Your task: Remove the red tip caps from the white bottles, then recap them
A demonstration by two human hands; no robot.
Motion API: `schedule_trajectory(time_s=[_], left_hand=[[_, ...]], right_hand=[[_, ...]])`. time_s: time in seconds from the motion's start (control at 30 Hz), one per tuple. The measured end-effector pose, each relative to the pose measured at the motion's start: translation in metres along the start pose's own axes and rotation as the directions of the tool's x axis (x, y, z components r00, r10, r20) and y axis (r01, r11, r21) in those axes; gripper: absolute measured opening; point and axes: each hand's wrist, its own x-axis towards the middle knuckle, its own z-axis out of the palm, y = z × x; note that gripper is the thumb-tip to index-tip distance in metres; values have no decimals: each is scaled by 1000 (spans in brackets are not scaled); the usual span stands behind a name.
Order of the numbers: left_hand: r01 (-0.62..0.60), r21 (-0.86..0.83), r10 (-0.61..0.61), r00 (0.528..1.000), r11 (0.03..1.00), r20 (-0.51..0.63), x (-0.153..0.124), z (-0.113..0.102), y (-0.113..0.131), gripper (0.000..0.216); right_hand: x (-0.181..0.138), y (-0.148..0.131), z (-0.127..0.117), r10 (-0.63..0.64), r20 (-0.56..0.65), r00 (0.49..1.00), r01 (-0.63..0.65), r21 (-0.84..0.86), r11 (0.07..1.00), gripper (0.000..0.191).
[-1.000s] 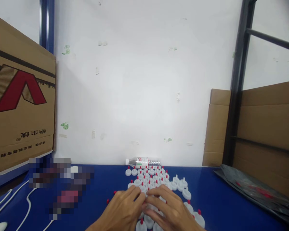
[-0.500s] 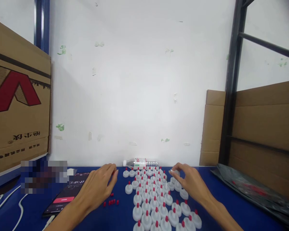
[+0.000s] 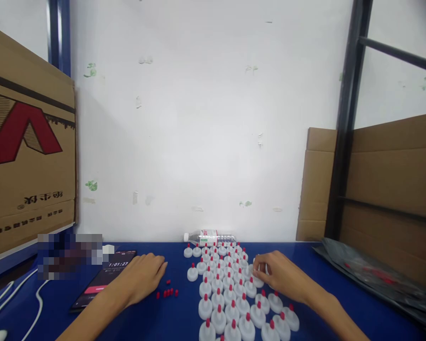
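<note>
My right hand is closed, thumb and fingertips pinched on a white cap at the right side of a group of caps; the fingers partly cover it. No red tip shows on this cap. Many white caps with red tips stand upright in rough rows left of and below this hand. My left hand lies low over the table, fingers bent loosely and nothing seen in them. Several small red tips lie loose to its right. Its wrist partly covers a phone showing a timer.
A clear plastic bottle lies on its side against the white wall. On the blue table, white cables run at the left and a dark plastic bag lies at the right. Cardboard boxes flank the left.
My right hand has come down and closed on a white cap among the untipped ones. My left hand has lowered and drawn slightly left. The view has shifted a little.
</note>
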Motion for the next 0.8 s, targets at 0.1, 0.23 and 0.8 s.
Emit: schedule_trajectory(time_s=[0.1, 0.23, 0.8], left_hand=[[6, -23, -6, 1000, 1000, 28, -2, -6, 1, 41], [21, -60, -19, 999, 998, 41, -3, -13, -2, 30], [-34, -292, 70, 991, 956, 113, 0, 3, -15, 21]], right_hand=[[0, 3, 1, 1, 7, 1000, 0, -17, 1000, 18], [0, 7, 0, 12, 25, 1000, -11, -16, 1000, 18], [-26, 10, -24, 107, -132, 985, -108, 4, 994, 38]])
